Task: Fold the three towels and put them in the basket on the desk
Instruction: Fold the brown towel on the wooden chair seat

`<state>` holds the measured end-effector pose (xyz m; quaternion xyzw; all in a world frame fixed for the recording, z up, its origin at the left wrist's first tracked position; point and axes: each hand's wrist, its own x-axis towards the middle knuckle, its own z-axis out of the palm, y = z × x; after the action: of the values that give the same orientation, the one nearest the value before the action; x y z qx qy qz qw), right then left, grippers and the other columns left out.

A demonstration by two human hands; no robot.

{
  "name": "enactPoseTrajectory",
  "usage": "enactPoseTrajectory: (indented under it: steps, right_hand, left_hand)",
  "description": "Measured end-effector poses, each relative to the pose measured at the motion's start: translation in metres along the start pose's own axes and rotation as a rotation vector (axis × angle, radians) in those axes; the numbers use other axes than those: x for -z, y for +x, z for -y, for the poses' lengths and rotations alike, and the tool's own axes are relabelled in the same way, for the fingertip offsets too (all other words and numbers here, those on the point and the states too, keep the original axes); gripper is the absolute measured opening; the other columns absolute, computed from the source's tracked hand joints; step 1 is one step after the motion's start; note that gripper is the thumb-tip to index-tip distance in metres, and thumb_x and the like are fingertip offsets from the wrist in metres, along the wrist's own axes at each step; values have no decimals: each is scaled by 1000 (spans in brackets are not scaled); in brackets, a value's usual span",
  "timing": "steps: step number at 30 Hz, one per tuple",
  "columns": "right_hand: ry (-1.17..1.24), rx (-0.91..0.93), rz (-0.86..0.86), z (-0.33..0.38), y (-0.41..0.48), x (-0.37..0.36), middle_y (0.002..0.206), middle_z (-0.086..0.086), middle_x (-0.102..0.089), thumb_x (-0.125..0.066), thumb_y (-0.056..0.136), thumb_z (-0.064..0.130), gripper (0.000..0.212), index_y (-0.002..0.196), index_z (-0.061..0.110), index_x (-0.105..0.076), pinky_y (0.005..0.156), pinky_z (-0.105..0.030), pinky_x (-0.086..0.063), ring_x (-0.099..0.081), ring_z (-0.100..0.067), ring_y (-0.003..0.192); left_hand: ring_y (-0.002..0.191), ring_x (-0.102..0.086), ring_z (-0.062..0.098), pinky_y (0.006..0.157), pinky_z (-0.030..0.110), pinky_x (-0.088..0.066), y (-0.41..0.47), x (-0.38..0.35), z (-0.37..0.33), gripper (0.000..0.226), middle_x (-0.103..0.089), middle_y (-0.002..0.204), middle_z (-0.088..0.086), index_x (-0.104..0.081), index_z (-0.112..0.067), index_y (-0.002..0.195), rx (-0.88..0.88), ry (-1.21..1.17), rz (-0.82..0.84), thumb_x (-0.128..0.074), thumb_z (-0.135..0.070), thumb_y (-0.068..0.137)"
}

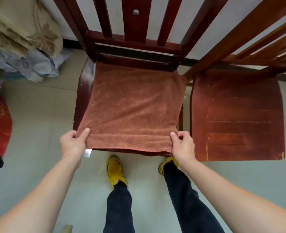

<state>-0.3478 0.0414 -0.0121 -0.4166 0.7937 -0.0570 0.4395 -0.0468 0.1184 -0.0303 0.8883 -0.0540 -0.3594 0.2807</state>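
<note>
Each pinching a near corner, left hand and right hand are holding a rust-brown terry towel, thumbs on top. Beyond them it is lying flat on a dark red wooden chair seat; folding seems barely begun, no basket showing.

Brown towel spread flat on seat of dark wooden chair; left hand pinches towel's near left corner, right hand pinches near right corner; white tag hangs below left hand; second chair just right of towel
</note>
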Motion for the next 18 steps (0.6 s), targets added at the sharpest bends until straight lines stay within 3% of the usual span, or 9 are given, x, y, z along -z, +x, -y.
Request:
enactPoseTrajectory:
  steps: [4,7,10,13,15,18]
  right_hand:
    - [-25,-103,1,-25,-25,-37,85,-2,-63,-61,92,41,25,100,18,-57,74,-37,-50,-62,-24,79]
    - [-70,-139,-4,-47,-42,-54,92,-6,-65,-63,91,39,25,105,19,-58,79,-38,-51,-62,-27,87]
    - [-102,-178,-11,-57,-46,-57,102,-9,-66,-64,91,34,32,118,19,-57,86,-36,-48,-61,-29,97]
    - [-192,-159,-63,-47,-40,-49,103,-4,-68,-61,91,27,31,121,21,-56,84,-35,-47,-63,-28,101]
    - [-310,-41,-141,-27,-28,-40,110,0,-66,-58,92,25,29,121,23,-56,86,-38,-49,-61,-25,105]
    - [-460,313,-171,16,-9,-39,131,-4,-56,-52,94,22,35,128,21,-54,93,-42,-47,-49,-26,121]
  left_hand:
    - [63,-47,22,62,34,-38,18,33,26,34,-55,66,11,-54,-6,65,-40,157,33,-74,-29,81]
    - [57,-53,29,61,36,-46,30,51,52,38,-56,58,11,-49,-10,61,-45,339,109,-77,-29,78]
    - [81,-65,35,78,42,-53,32,62,55,26,-65,72,9,-54,-18,76,-70,528,176,-77,-30,76]
    - [93,-61,35,82,39,-48,32,61,28,15,-63,82,9,-61,-16,92,-292,642,176,-70,-21,82]
    - [99,-58,36,84,41,-47,33,52,3,17,-61,99,15,-64,-13,100,-498,709,172,-66,-19,84]
    - [115,-48,35,91,45,-45,39,26,-37,30,-52,119,14,-62,-16,117,-751,821,219,-60,-24,88]
